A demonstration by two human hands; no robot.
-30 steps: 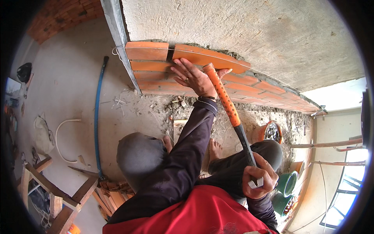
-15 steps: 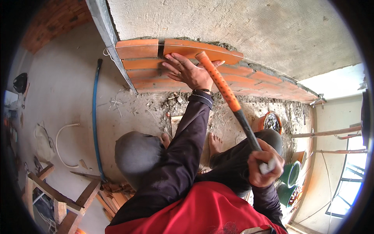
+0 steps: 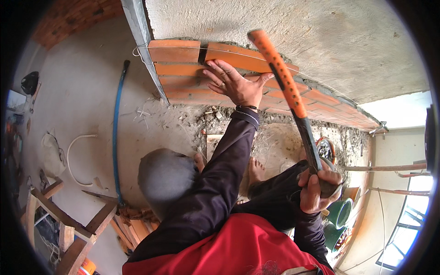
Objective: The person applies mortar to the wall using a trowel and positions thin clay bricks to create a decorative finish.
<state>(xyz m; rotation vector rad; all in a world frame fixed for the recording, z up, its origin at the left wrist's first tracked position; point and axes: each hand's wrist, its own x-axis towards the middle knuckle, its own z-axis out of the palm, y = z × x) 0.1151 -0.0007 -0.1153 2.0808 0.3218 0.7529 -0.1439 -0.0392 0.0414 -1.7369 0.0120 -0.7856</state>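
In the head view, the orange brick (image 3: 250, 62) sits just past 12 o'clock, at the top of the coursed brickwork and against the rough plaster wall (image 3: 293, 20). The left hand (image 3: 238, 87) is just below it with fingers spread and thumb held away, the fingertips appearing to rest at the brick's lower edge. Even pressure from the spread fingers, as I judge it, serves better than a push from one fingertip, which could tip the brick.

The right hand (image 3: 321, 188), at 4 o'clock, is clamped around the dark end of a tool (image 3: 293, 96), whose orange spotted grip points up toward 12 o'clock and crosses in front of the brick's right part. Whether the grip touches the brick, I cannot tell. With the tool held this way round, short, light taps near the brick's middle would suit best, since a hard blow at one end could twist it or crack it. The left thumb lies close to the grip, so it wants a clear path.

The string (image 3: 169, 47) runs across the brick's face and makes a good guide for the eye: the brick should lie even with it without pushing it out. At 11 o'clock, a dark gap parts this brick from the neighbouring brick (image 3: 174, 54); an even width there, top to bottom, is worth watching
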